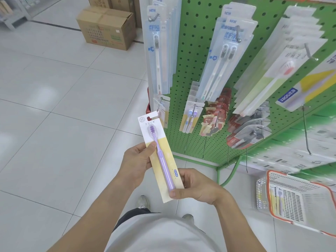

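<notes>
Left hand [135, 163] and right hand [197, 186] pinch opposite edges of the carded purple toothbrush pack [160, 157], held mid-air before the green pegboard [183, 113]. Risk: the hang slot missing the hook [160, 104], bending the card.

The toothbrush pack [164, 142] was matt printed card, white and pale yellow, with a clear glossy plastic blister over a smooth lilac plastic toothbrush [162, 160]. The pegboard [183, 73] looked like green-painted perforated metal with bare shiny metal hooks [309, 52], and the floor [63, 106] was glossy pale tile. The box [107, 28] was dull brown cardboard, the basket [268, 193] white plastic mesh with an orange rim.
</notes>
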Motion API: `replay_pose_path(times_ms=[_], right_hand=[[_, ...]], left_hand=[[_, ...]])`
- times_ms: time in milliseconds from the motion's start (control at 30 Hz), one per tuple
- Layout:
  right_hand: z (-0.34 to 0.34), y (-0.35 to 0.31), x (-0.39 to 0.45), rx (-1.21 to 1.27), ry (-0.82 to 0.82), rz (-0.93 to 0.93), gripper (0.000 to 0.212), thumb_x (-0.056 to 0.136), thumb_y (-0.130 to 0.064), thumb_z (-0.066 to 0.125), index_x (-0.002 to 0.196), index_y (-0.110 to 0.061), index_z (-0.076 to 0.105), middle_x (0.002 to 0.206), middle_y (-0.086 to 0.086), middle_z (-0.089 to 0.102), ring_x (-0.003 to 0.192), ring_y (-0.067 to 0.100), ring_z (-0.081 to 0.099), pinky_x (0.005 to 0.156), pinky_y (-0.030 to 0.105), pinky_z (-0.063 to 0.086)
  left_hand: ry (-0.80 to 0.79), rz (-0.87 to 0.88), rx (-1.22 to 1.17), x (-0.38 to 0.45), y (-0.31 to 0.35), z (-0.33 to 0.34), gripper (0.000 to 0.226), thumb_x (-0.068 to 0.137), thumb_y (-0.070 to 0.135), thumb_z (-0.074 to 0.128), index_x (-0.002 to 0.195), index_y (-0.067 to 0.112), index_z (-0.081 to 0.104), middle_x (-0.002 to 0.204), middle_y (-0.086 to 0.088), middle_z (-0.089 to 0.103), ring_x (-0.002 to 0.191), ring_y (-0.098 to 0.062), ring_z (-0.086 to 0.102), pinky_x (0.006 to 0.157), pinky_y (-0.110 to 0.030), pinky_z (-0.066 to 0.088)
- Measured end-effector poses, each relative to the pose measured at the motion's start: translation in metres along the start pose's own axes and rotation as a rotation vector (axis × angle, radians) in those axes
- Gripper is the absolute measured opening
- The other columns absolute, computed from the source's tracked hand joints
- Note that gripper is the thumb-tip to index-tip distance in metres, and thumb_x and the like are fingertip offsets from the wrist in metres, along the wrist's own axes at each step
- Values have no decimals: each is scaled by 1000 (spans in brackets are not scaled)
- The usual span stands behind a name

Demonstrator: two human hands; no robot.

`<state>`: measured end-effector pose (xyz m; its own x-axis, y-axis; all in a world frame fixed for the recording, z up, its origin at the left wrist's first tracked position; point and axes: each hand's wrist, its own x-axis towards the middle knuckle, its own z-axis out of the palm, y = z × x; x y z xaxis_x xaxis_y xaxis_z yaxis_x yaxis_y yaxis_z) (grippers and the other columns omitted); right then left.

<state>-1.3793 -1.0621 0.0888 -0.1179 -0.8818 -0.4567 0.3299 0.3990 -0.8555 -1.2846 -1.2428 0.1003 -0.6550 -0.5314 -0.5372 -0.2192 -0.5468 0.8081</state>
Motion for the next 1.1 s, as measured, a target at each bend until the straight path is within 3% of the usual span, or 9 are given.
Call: replay_pose_path(times_ms=[100, 233, 367, 533, 667, 800, 900, 967, 1100], right_hand=[[4, -6, 1, 8, -7, -37, 52, 82, 0, 76, 129, -12, 59, 112, 2, 70, 105, 20, 64, 91, 34, 50], [12, -5, 4, 150, -56, -56, 70, 83, 15, 64, 145, -13, 47, 129, 26, 63, 114, 48, 64, 98, 49, 52], [14, -1, 7, -17, 72, -40, 65, 83, 7, 68, 140, -21, 51, 122, 17, 68, 108, 38, 70, 100, 53, 53], [15, -2, 13, -560, 335, -45, 82, 89, -12, 67, 145, -61, 33, 113, -5, 58, 101, 11, 61, 96, 32, 52], [16, -11, 6, -675, 334, -64, 90, 83, -37, 80, 152, -56, 25, 101, -14, 37, 87, -6, 46, 78, 5, 37], [10, -11, 3, -575, 426, -123, 69, 82, -56, 76, 142, -59, 43, 107, -11, 49, 89, 4, 52, 86, 17, 47], [9, -12, 1, -406, 475, -216, 42, 87, -38, 77, 126, -46, 65, 105, -11, 58, 90, 7, 60, 87, 33, 55], [9, -16, 0, -332, 527, -269, 24, 88, -27, 78, 111, -34, 73, 109, -9, 63, 95, 5, 64, 85, 29, 56], [5, -21, 3, -213, 646, -310, 15, 87, -20, 79, 94, -22, 66, 94, -8, 69, 87, 8, 67, 73, 22, 53]], left_hand=[[-7, -1, -8, -1, 0, 0, 22, 98, 16, 63, 113, 2, 72, 104, -15, 76, 83, -28, 73, 75, -34, 59], [50, 36, -39, -4, 1, 3, 24, 95, 14, 68, 117, 5, 63, 94, -13, 77, 75, -27, 71, 66, -33, 58], [201, 132, 131, -5, -4, 6, 39, 90, 17, 76, 122, 14, 54, 109, -5, 71, 93, -25, 72, 79, -35, 57], [171, 185, 224, -8, -8, 14, 58, 84, 30, 81, 133, 19, 52, 116, 4, 69, 101, -12, 72, 86, -31, 57], [167, 170, 60, -5, -5, 13, 23, 99, 7, 61, 122, 6, 63, 111, -11, 74, 96, -24, 74, 78, -36, 61], [62, 130, 20, -4, -1, 8, 25, 103, -1, 48, 119, 3, 66, 109, -10, 76, 97, -27, 73, 78, -38, 57], [5, 114, 32, -3, 2, 8, 25, 102, 0, 48, 121, -1, 65, 112, -15, 75, 100, -34, 72, 79, -41, 58], [-58, 110, 71, -4, 1, 8, 25, 102, 1, 49, 122, 1, 65, 112, -17, 75, 102, -41, 70, 78, -43, 60], [-188, 105, 163, -6, -2, 13, 26, 102, 7, 54, 124, 7, 67, 118, -18, 72, 110, -53, 63, 97, -73, 42]])
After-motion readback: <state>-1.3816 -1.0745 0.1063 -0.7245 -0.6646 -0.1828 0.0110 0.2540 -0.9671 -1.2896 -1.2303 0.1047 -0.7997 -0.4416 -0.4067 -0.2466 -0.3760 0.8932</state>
